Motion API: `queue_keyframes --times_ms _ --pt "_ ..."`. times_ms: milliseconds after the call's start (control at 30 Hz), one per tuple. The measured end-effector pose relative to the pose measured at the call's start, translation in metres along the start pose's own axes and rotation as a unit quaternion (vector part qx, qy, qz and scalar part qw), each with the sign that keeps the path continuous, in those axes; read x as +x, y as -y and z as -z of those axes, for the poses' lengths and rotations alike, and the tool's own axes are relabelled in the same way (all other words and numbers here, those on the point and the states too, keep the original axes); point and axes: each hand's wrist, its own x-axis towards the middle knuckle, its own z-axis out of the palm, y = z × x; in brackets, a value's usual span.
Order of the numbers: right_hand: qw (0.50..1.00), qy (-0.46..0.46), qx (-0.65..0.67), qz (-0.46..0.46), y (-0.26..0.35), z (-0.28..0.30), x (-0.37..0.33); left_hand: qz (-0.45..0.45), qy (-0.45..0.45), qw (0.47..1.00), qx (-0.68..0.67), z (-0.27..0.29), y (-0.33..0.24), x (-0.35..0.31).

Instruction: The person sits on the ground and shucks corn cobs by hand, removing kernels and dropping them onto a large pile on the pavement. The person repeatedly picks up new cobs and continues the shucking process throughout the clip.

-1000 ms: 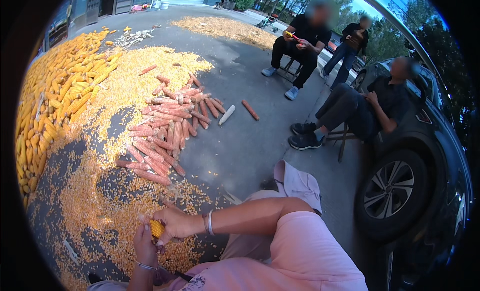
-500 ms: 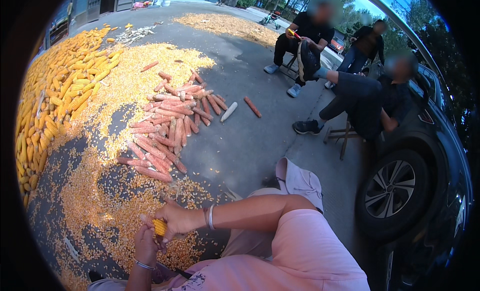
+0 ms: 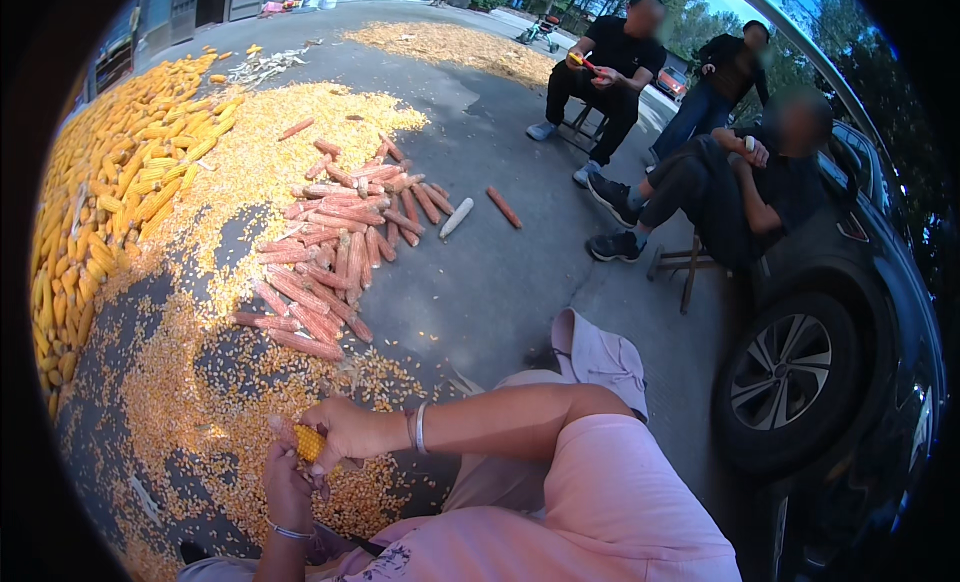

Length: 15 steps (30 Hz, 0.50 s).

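Between my two hands is a corn cob (image 3: 308, 443), yellow with kernels along its visible middle and bare at its pale upper left end. My right hand (image 3: 340, 428) grips it from the right, fingers curled around. Below and to the left, my left hand (image 3: 289, 485) closes on the same cob; part of its fingers is hidden. Loose kernels (image 3: 190, 402) lie spread over the ground beneath and around both hands. Just beyond them is a heap of bare reddish cobs (image 3: 330, 252), with one whitish cob (image 3: 457, 219) at its right side.
Unshelled yellow corn ears (image 3: 130, 182) are piled at the left. At the right stands a dark car, its wheel (image 3: 780, 372) near my side. Two people sit on stools and another person (image 3: 725, 82) stands behind. More kernels (image 3: 450, 52) lie far back.
My hands and the corn cob have shifted slightly up and left. The nearer seated person has lowered the raised leg, and the farther one now holds a red and yellow thing lower.
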Motion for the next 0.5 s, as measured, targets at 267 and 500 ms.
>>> queue_keyframes --times_ms 267,500 --pt "0.998 0.02 0.05 -0.011 -0.007 0.002 0.001 0.008 0.014 0.997 0.076 0.01 0.005 0.002" --pt "1.0 0.002 -0.002 -0.001 -0.004 -0.01 -0.003 -0.027 -0.009 0.991 0.13 0.016 0.018 0.009"
